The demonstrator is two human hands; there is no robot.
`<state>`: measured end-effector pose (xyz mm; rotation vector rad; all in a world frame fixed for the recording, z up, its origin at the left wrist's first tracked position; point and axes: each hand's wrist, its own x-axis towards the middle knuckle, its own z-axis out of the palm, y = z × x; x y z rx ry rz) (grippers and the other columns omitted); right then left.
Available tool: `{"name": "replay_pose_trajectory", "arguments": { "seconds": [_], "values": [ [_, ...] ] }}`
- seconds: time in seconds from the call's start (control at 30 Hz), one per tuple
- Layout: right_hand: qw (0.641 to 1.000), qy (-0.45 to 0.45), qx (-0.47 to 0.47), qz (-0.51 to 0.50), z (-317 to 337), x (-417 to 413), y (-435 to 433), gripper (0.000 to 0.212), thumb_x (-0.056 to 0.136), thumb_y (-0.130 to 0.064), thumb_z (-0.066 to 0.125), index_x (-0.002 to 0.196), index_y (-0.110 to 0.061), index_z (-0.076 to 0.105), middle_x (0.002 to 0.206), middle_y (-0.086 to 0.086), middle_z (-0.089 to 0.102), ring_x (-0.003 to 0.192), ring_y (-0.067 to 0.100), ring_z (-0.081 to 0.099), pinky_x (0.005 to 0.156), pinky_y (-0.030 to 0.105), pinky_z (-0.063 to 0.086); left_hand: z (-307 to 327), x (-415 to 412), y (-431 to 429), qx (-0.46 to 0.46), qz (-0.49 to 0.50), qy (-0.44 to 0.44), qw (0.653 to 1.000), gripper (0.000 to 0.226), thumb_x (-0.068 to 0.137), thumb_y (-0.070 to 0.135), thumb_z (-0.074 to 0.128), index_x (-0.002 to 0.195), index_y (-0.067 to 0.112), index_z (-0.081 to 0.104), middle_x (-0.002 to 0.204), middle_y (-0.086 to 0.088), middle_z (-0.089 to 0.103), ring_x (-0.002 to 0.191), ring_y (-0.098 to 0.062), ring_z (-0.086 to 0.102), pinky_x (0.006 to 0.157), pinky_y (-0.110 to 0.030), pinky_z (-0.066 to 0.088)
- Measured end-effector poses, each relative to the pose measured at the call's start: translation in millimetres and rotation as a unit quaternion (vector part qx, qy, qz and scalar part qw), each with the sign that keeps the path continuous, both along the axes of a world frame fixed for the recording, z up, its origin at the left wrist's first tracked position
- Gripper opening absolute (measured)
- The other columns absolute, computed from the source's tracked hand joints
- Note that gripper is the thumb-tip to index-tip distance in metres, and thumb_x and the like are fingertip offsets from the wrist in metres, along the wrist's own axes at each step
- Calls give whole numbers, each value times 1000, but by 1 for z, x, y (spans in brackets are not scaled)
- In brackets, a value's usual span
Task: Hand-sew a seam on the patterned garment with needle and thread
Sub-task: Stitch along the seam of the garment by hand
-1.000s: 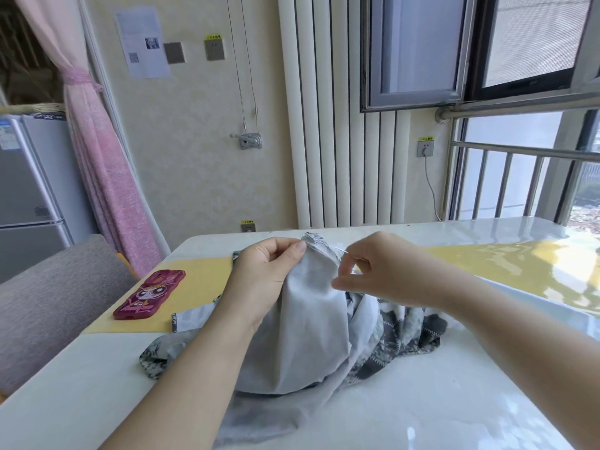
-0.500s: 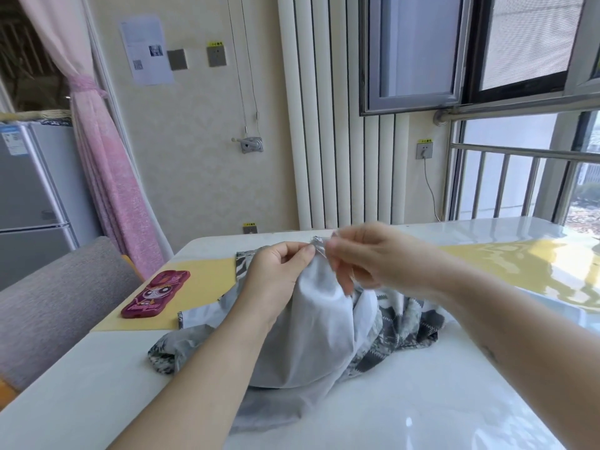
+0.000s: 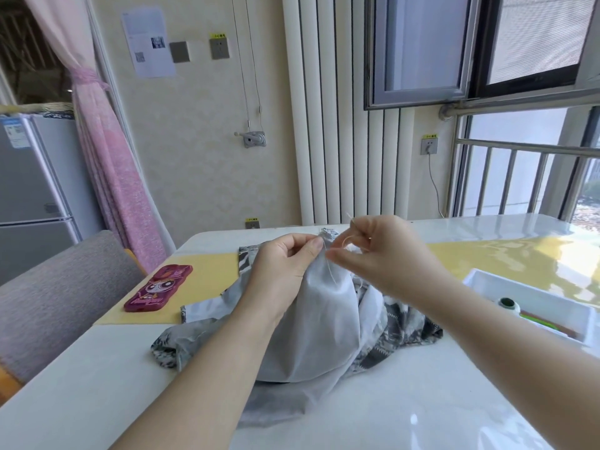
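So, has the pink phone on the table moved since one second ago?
No. The pink phone lies at the same left end of the yellow mat; only the camera view shifted.

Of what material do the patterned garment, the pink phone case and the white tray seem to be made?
Patterned garment: thin woven cloth, matt; it drapes and creases softly, pale on the raised side. Pink phone case: probably silicone or soft plastic; rounded moulded edges, slight sheen. White tray: likely hard plastic; smooth, straight, glossy walls.
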<state>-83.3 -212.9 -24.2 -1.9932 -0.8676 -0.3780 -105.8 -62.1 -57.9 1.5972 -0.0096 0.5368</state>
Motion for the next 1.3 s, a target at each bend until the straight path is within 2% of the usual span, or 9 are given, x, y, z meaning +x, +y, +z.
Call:
{"name": "replay_pose_trajectory", "arguments": {
  "seconds": [0.17, 0.27, 0.37, 0.43, 0.6, 0.77, 0.93, 1.17, 1.3],
  "values": [
    [998, -18, 46, -29, -14, 7, 17, 54, 75, -17, 77, 55, -18, 27, 48, -16, 53, 50, 10, 40, 44, 18, 29, 0, -2, 2, 9, -5, -7, 1000, 12, 92, 17, 61, 92, 10, 71, 90, -1, 75, 87, -4, 67, 77, -11, 48],
    [997, 7, 67, -31, -16, 12, 19, 53, 76, -13, 75, 55, -18, 26, 73, 6, 70, 50, 2, 48, 45, 15, 31, -2, -2, 3, -14, -7, -1, 1000, 10, 91, 15, 61, 91, 11, 71, 90, -3, 75, 86, -7, 68, 79, -16, 50],
    [994, 71, 78, 38, -11, 13, 13, 55, 76, -10, 74, 54, -20, 25, 64, 10, 60, 48, 3, 41, 48, 23, 33, -2, 0, 2, -14, -3, 6, 1000, 11, 91, 16, 62, 93, 10, 71, 94, -7, 74, 90, -13, 68, 86, -24, 52],
    [986, 119, -33, 114, -3, 9, 1, 52, 75, -9, 71, 53, -20, 25, 58, 1, 46, 53, 12, 32, 50, 25, 27, -1, 1, 3, -17, 3, 9, 1000, 11, 91, 16, 62, 93, 10, 71, 95, -9, 74, 88, -16, 66, 87, -29, 51],
    [927, 87, -353, 91, 5, 8, -27, 47, 72, -24, 72, 62, -19, 26, 78, -24, 69, 53, 13, 28, 53, 29, 27, 3, 2, 3, -50, 8, 12, 999, 9, 90, 17, 63, 86, 15, 71, 85, -2, 73, 79, -13, 65, 78, -27, 51],
    [988, 101, -112, 14, 18, 7, -22, 42, 72, -36, 75, 62, -16, 40, 76, -14, 71, 72, 21, 67, 58, 35, 49, 4, 1, 1, -36, 4, 9, 999, 10, 90, 18, 63, 85, 18, 72, 82, 1, 74, 78, -12, 67, 76, -26, 51],
    [998, 64, 26, -8, 5, 3, 9, 54, 73, -29, 78, 56, -18, 27, 82, 12, 69, 41, 6, 29, 39, 15, 25, 3, 3, 2, 2, 15, 4, 1000, 10, 90, 22, 64, 86, 21, 73, 91, 0, 75, 94, -15, 68, 91, -30, 50],
    [985, 134, 97, 44, -6, 19, 16, 57, 73, -12, 78, 57, -20, 24, 61, -1, 57, 65, 15, 47, 57, 28, 33, -1, 1, 7, 8, 7, -6, 1000, 9, 90, 18, 63, 89, 17, 72, 91, -2, 75, 92, -14, 68, 88, -26, 50],
    [952, 168, -191, 168, -2, 15, -3, 54, 70, -15, 76, 57, -21, 24, 65, 0, 59, 65, 22, 54, 64, 32, 30, 1, 4, 6, -22, 14, -1, 1000, 11, 91, 14, 62, 84, 17, 70, 77, 5, 72, 72, -5, 64, 68, -15, 51]
  ]
}}
